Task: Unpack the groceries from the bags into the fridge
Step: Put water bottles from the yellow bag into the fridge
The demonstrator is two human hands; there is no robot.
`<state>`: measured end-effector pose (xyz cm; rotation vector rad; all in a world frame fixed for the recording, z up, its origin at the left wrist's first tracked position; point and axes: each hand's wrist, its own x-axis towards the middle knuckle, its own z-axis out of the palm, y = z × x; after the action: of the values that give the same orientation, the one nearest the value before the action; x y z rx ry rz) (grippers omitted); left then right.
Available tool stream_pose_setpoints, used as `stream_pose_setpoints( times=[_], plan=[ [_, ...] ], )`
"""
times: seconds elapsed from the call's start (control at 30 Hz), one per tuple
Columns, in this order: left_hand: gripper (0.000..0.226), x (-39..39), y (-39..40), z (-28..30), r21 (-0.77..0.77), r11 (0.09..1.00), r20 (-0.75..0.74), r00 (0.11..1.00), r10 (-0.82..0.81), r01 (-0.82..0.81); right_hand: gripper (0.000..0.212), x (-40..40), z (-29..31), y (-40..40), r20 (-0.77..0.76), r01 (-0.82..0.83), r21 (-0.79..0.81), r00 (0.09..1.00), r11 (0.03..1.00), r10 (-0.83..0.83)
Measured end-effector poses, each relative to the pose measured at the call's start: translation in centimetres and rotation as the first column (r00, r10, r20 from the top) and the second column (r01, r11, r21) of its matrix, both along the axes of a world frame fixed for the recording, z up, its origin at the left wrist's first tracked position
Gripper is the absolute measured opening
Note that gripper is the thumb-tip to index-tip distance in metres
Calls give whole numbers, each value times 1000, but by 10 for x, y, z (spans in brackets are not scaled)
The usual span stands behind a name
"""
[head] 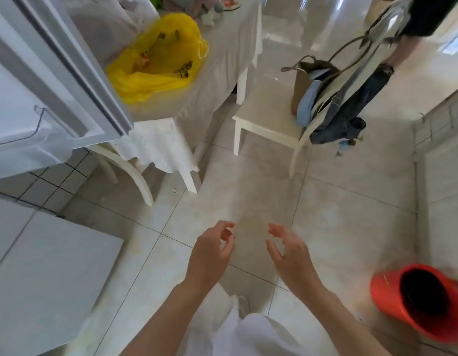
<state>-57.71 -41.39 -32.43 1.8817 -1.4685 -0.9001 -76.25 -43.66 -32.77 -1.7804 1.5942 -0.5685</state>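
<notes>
Two hands: both bare and held out low over the tiled floor [338,214], apart from each other, palms turned inward.
Left hand [212,250]: fingers loosely curled, thumb and fingertips not meeting; it has hold of nothing.
Right hand [289,250]: fingers relaxed and slightly bent, spread toward the left hand; it too holds nothing.
Yellow bag [156,60]: a plastic grocery bag with dark print, sitting open-mouthed on the near corner of a table [222,47] draped in a white cloth, well ahead of the hands and to their left; some contents show inside, too blurred to identify.
Fridge door [68,73]: white, swung open at upper left, its edge overlapping the yellow bag's near side in this view; a clear door shelf [17,129] shows on its inner face.
Brown bag [303,83]: a paper bag with handles, upright on a white chair [269,122] right of the table, light blue fabric spilling from it.
Denim bag [351,111]: hanging off the chair's right side, beside the brown bag.
White stool [158,147]: under the table's corner, covered with a lacy cloth.
Orange bin [418,301]: on the floor at lower right, dark inside, blurred.
Second person: an arm [405,52] and dark clothing visible at upper right, by the chair.
</notes>
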Motion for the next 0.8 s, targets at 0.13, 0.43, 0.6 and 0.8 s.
stream_pose_setpoints(
  times=[0.13,0.43,0.6,0.8],
  plan=[
    [20,-1,-43,-1,-4,1000,-15,1000,21,-21,31,-13,-2,-43,1,48,17,999,999,-48],
    [20,36,-185,-2,12,992,-15,992,127,-126,33,-1,6,-193,14,43,1,999,999,-43],
    [20,64,-270,5,16,990,-15,990,143,-142,31,28,20,-283,-19,-47,-20,999,999,47],
    [20,89,-351,15,-18,971,-69,969,237,-239,28,63,28,-376,-35,-145,-34,989,989,144]
  ],
)
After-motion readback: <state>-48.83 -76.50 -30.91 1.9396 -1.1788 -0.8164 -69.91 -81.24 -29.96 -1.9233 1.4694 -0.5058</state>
